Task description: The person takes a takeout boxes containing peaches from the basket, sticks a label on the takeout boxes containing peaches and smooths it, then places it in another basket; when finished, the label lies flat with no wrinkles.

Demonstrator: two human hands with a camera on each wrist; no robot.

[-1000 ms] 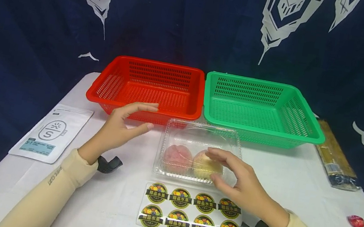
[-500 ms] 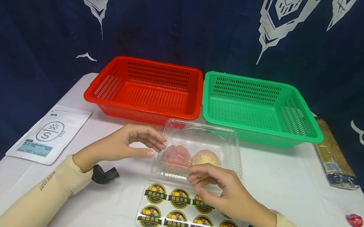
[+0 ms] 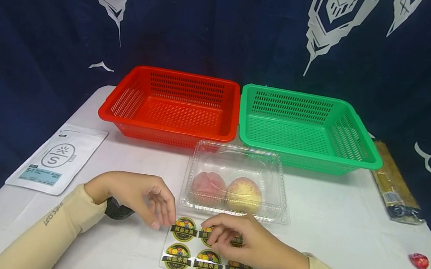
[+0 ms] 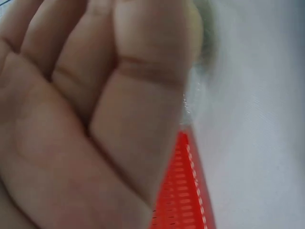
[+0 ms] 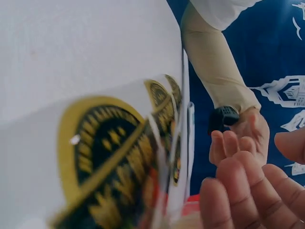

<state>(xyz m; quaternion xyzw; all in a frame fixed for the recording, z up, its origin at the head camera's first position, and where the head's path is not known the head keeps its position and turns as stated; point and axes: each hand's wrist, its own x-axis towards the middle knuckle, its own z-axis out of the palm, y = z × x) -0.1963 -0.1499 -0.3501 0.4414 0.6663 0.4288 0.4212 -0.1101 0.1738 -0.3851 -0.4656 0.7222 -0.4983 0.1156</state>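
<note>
White, the fruit-sticker sheet [image 3: 194, 246] midway between the side edges of the table [image 3: 108, 248] looked light, bendy and slick on my feed, best pinched by its near-left corner, left hand [image 3: 134, 192] and right hand [image 3: 249, 244] loosely curled, holding nothing.

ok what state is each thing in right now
Clear box: looks closed, two fruits inside
Sticker sheet: flat, partly hidden
Left hand: holding nothing
Right hand: holding nothing
Red basket: upright
Green basket: upright
White pouch: lying flat
Brown pack: lying flat
Lollipop: lying down
</note>
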